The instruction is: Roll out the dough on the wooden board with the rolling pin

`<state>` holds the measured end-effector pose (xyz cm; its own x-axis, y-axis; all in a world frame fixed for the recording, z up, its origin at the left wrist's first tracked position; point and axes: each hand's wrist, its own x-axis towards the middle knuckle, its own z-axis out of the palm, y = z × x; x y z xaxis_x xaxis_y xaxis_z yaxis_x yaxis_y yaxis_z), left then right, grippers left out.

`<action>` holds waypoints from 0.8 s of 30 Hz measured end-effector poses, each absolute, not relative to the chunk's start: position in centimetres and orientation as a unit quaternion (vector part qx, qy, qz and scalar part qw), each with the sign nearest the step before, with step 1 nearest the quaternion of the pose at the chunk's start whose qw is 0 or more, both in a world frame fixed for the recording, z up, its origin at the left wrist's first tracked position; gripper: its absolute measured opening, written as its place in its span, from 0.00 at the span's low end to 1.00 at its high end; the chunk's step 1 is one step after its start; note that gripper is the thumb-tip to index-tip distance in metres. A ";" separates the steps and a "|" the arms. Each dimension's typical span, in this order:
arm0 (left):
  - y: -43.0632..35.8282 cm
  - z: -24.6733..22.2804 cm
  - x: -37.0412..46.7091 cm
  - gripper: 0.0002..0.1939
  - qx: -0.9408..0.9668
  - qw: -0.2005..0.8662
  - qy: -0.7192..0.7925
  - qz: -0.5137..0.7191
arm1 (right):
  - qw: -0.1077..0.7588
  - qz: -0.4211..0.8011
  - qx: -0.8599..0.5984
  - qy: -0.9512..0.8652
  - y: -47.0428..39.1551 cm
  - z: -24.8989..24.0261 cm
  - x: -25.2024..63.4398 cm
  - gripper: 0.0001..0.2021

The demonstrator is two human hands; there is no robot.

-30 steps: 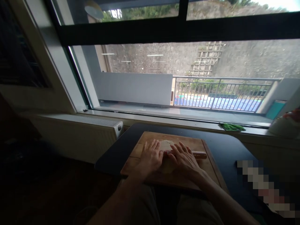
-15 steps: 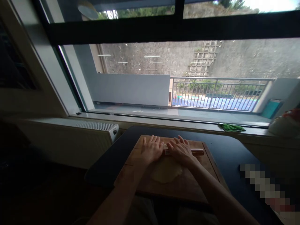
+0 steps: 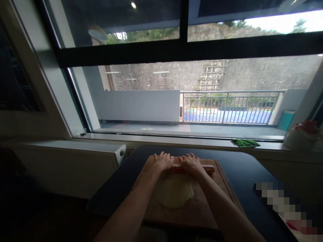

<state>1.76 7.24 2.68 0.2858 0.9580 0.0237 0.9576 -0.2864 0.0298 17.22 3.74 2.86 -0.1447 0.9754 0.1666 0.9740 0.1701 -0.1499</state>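
Observation:
Both my hands lie over a red-brown rolling pin near the far edge of a wooden board. My left hand covers the pin's left part, its fingers stretched forward past it. On the right side, my right hand rests palm down on the pin with the fingers reaching over it; the pin's right end sticks out beyond. A short reddish stretch shows between the hands. Nearer to me, a thin, roundish sheet of pale dough lies flat on the board, its far part hidden by the hands and pin.
The board lies on a dark table against a windowsill. A green cloth and a whitish container with a red top stand on the sill. To the left is a white radiator. A blurred-out object lies at right.
My hands and the rolling pin have moved away from me toward the board's far edge, uncovering more dough. The view has tilted up slightly.

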 end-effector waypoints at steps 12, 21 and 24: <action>-2.6 -0.1 0.4 0.26 0.818 -0.116 0.538 0.165 | 0.157 -0.010 -0.611 -0.776 -4.7 0.0 17.8 0.25; 7.2 2.5 1.9 0.26 0.779 0.042 0.625 0.016 | 0.105 0.021 -0.652 -0.751 4.5 2.3 17.1 0.24; 5.5 1.7 1.6 0.27 0.789 0.005 0.611 0.061 | 0.117 0.007 -0.648 -0.752 3.2 1.8 17.1 0.24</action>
<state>1.58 5.46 1.73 0.2454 0.9651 0.0912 0.9640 -0.2529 0.0824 17.14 3.21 1.75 -0.1318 0.9771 0.1668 0.9740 0.1589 -0.1613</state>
